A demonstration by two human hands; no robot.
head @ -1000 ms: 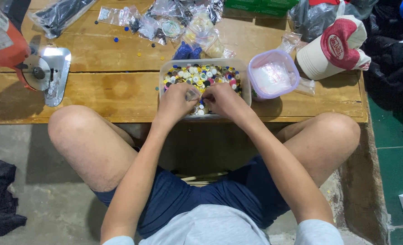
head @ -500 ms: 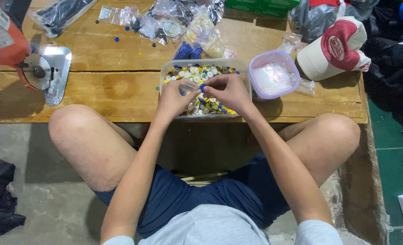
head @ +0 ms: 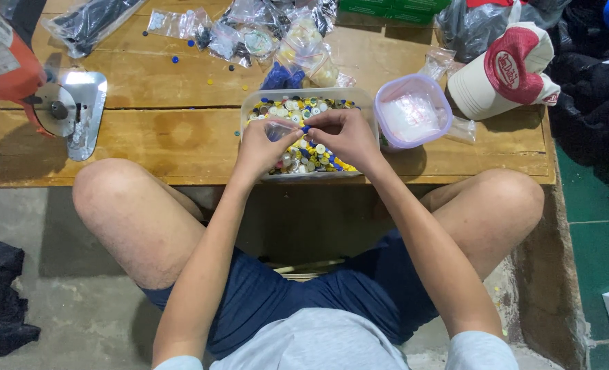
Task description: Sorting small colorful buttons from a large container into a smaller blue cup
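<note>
Buttons over the tub

Fingers of my left hand [head: 262, 145] pinch a small clear bag [head: 279, 128]; my right hand [head: 345, 136] grips a blue button [head: 306, 129] at its mouth. Fumbled, it drops among the mixed buttons in the clear tub [head: 366, 99]. At two o'clock sits a lilac-rimmed container [head: 412, 114].

Low wooden table [head: 147, 140], clear tub of mixed buttons [head: 304, 103] at its near edge, lilac-rimmed container [head: 412, 113], plastic bags [head: 249, 31], cap [head: 503, 68], cutting machine [head: 64, 109]
</note>
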